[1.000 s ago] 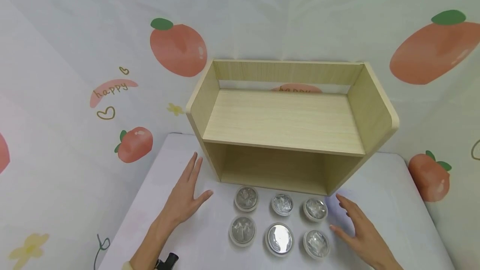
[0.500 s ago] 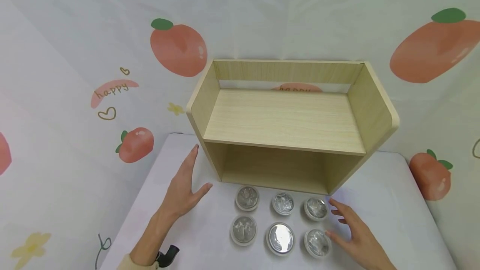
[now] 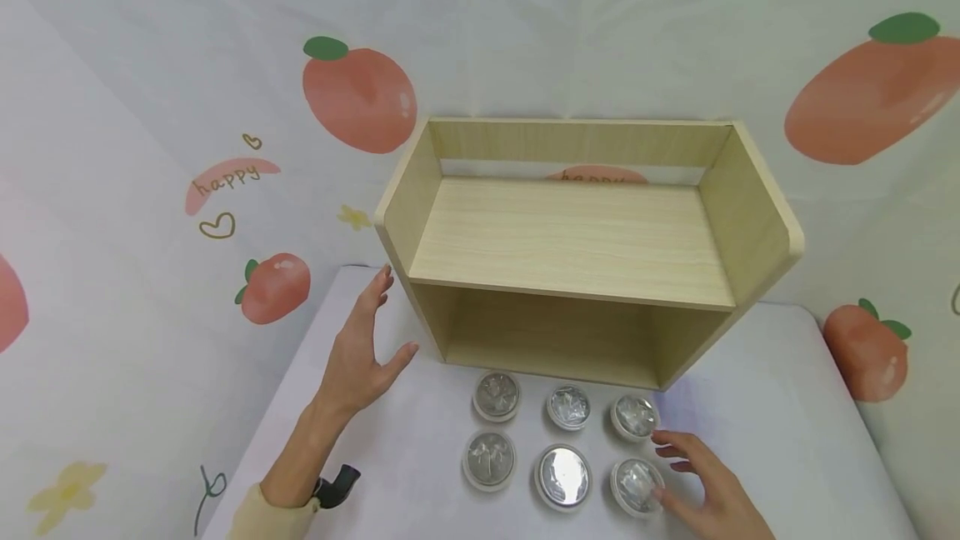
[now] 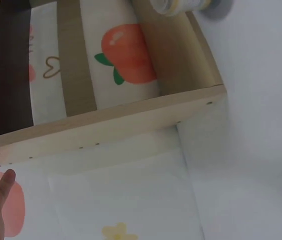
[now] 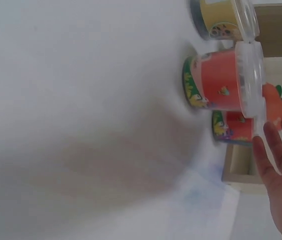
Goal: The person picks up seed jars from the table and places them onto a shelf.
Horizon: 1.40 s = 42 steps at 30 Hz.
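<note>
My right hand (image 3: 708,494), fingers relaxed and slightly bent, hovers at the right end of two rows of tubs. Its thumb overlaps the front right tub (image 3: 632,483) in the head view, and its fingertips are close to the back right tub (image 3: 633,418). In the right wrist view two red tubs (image 5: 220,82) with clear lids stand beyond the fingers, which grip nothing. My left hand (image 3: 356,361) is raised beside the left side of a wooden shelf (image 3: 570,236), thumb spread and nothing held; its fingers (image 4: 2,187) show in the left wrist view.
The other tubs include a shiny-lidded front middle one (image 3: 563,478). A yellow tub (image 5: 219,19) shows in the right wrist view. All stand on the white table (image 3: 412,473) before the shelf's lower opening. A fruit-printed cloth (image 3: 187,65) hangs behind.
My right hand has moved left and toward me, from beside the right-hand tubs to the front right tub. My left hand has risen slightly along the shelf's side. The tubs have stayed put.
</note>
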{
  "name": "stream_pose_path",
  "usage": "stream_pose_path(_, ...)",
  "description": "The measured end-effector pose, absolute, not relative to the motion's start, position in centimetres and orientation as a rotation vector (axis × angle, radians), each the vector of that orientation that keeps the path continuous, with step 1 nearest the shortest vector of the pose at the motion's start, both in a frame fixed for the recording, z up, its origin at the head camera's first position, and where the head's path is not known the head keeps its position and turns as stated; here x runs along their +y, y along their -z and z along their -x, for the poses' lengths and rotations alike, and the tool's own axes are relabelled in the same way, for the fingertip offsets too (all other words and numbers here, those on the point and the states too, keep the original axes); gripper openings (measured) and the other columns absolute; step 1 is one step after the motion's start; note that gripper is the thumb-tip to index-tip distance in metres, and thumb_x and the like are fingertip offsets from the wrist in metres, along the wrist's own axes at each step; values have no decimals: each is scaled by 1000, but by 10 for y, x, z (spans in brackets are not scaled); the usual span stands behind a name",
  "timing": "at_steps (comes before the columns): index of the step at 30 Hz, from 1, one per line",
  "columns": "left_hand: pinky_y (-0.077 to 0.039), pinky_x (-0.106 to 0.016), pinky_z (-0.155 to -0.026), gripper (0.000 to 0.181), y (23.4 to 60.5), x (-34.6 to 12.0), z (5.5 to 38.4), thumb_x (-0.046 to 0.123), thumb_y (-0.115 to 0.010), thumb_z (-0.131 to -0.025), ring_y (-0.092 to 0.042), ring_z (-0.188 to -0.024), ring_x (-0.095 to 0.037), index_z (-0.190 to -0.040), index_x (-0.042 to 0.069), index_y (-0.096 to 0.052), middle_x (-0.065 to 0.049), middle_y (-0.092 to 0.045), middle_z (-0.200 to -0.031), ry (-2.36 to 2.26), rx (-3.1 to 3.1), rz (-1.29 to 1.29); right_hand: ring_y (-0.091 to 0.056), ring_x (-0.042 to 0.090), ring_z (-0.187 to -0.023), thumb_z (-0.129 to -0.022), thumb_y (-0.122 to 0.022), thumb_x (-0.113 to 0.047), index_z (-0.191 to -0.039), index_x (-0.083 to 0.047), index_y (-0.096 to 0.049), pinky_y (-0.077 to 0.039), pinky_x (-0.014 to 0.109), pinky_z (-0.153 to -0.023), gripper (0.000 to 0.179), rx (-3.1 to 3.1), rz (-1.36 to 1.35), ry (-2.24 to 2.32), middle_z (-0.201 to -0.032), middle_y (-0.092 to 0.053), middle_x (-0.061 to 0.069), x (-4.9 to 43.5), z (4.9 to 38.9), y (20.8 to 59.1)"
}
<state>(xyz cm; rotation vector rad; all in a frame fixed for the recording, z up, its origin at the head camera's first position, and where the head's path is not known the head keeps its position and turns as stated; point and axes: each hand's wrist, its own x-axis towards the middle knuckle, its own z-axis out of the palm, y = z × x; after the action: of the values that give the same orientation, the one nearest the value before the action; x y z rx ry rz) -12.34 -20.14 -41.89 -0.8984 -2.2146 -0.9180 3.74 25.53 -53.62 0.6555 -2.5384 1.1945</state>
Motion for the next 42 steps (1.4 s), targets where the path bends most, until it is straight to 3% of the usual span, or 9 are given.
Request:
stream_pose_path(11, -41, -35, -107, 82, 403, -197, 132, 46, -61, -94, -47, -133, -34, -150, -6, -32, -16, -42, -153, 981, -2140, 894, -57, 5, -108, -62, -90, -1, -125, 4, -56, -50, 16, -81, 72, -2494, -700, -1225, -119, -60, 10, 250, -48, 558)
stream_pose_path(22, -43, -36, -105, 84, 393, -195, 136, 43, -62, -94, -49, -131, -34, -150, -8, -29, -17, -39, -155, 966, -2137, 917, -53, -1, -115, -62, -91, -2, -131, 1, -55, -53, 20, -76, 78, -2484, -646, -1300, -124, -58, 7, 244, -51, 572)
stream_pose_path(28, -44, -42, -104, 87, 385, -190, 141, 44, -61, -94, -46, -134, -35, -151, -10, -23, -18, -34, -157, 977, -2138, 947, -56, -2, -110, -58, -92, -6, -132, -3, -57, -54, 27, -70, 82, -2511, -537, -1301, -125, -60, -2, 240, -55, 580)
stream_pose_path(36, -46, -49, -101, 90, 379, -186, 151, 47, -61, -94, -44, -134, -36, -152, -9, -22, -19, -33, -157, 1002, -2137, 937, -53, -7, -110, -62, -93, -14, -133, -7, -58, -51, 28, -72, 79, -2654, -298, -1341, -127, -61, -12, 232, -63, 582)
stream_pose_path(42, -45, -50, -101, 92, 374, -185, 155, 52, -60, -93, -45, -132, -36, -153, -6, -21, -19, -32, -157, 1007, -2174, 908, -56, -4, -108, -62, -94, -19, -134, -9, -57, -52, 27, -74, 81, -2685, -228, -1318, -126, -63, -6, 229, -64, 584)
